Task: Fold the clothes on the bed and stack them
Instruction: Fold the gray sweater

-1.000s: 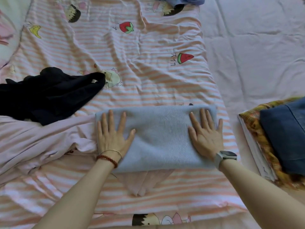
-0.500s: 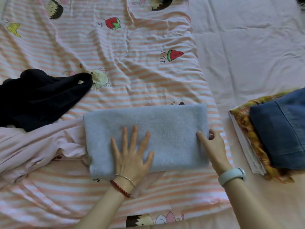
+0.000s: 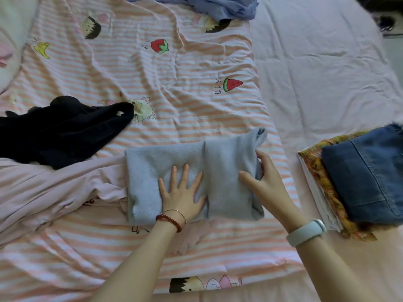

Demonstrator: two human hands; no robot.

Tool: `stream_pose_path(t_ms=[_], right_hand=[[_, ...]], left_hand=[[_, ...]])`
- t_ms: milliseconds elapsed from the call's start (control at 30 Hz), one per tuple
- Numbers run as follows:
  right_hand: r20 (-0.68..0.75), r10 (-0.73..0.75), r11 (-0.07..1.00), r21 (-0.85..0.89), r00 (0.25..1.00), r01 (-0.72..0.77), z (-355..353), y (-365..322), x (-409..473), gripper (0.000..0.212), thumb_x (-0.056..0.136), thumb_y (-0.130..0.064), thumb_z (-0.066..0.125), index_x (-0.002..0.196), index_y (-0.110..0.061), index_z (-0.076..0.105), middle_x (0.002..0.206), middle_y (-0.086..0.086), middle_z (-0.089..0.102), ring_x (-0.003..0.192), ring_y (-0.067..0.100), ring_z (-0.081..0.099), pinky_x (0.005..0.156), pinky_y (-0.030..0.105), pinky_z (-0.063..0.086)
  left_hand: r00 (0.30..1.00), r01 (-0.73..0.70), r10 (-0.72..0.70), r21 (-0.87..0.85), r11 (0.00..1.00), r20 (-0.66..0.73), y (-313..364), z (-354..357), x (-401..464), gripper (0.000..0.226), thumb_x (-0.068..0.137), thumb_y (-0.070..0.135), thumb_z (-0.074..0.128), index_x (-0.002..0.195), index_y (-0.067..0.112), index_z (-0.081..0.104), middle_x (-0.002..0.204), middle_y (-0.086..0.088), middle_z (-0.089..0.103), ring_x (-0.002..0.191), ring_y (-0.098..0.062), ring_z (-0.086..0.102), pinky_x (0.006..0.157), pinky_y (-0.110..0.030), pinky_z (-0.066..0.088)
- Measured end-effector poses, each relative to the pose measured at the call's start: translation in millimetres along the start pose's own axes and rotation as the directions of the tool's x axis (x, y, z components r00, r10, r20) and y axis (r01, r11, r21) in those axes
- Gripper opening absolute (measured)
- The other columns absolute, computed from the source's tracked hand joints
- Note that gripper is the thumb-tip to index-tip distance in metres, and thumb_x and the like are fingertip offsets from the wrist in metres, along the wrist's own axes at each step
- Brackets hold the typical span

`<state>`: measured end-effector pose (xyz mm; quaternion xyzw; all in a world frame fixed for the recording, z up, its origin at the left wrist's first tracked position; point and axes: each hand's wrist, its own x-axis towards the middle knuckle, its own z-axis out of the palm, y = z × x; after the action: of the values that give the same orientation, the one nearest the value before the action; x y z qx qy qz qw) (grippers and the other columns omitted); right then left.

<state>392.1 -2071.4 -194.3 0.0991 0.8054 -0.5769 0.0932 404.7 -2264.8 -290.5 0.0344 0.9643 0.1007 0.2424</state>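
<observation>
Folding the grey top (image 3: 192, 182) in half is the step in hand; it lies on the striped sheet (image 3: 174, 94), left of the stack (image 3: 359, 182). Left hand (image 3: 182, 192) presses flat at its middle, fingers spread wide. Right hand (image 3: 265, 182) grips the lifted right end, fingers curled round it. Next, that end likely needs carrying over leftward, edges matched.

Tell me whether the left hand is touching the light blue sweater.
Touching. The head view shows the left hand lying flat, fingers spread, on the light blue sweater.
</observation>
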Motion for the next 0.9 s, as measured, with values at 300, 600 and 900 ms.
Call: stream_pose_path(t_ms=[300, 600, 900], right_hand=[[0.374, -0.106, 0.955, -0.221, 0.921, 0.199, 163, -61, -21, 0.046, 0.09, -0.006, 0.047, 0.135, -0.01, 0.043, 0.11, 0.012, 0.056, 0.097, 0.023, 0.052, 0.089, 0.033, 0.041], [-0.087, -0.25, 0.878, -0.439, 0.964, 0.188, 128, -13, -32, 0.031, 0.085, -0.011, 0.046, 0.109, -0.016, 0.064, 0.102, -0.001, 0.062, 0.098, 0.016, 0.053, 0.097, 0.025, 0.025], [0.145, -0.258, 0.817, -0.495, 0.955, 0.296, 123, 10, -38, 0.038, 0.091, -0.009, 0.048, 0.128, -0.015, 0.053, 0.127, 0.008, 0.049, 0.118, 0.022, 0.041, 0.099, 0.006, 0.014]], left_hand=[[0.958, 0.189, -0.118, -0.884, -0.428, 0.262, -102, -70, -69, 0.052, 0.097, 0.046, 0.026, 0.099, 0.02, 0.071, 0.099, -0.008, 0.068, 0.086, -0.021, 0.066, 0.072, -0.034, 0.051], [0.936, 0.277, -0.235, -0.96, 0.033, 0.262, -81, -76, -39, 0.059, 0.069, 0.06, 0.062, 0.101, 0.01, 0.061, 0.097, 0.0, 0.069, 0.097, -0.02, 0.065, 0.083, -0.034, 0.053], [0.894, 0.035, -0.414, -0.895, 0.444, -0.17, -103, -81, -31, 0.019, 0.098, 0.019, 0.042, 0.111, 0.012, 0.054, 0.098, -0.002, 0.061, 0.094, -0.022, 0.057, 0.082, -0.033, 0.045]])
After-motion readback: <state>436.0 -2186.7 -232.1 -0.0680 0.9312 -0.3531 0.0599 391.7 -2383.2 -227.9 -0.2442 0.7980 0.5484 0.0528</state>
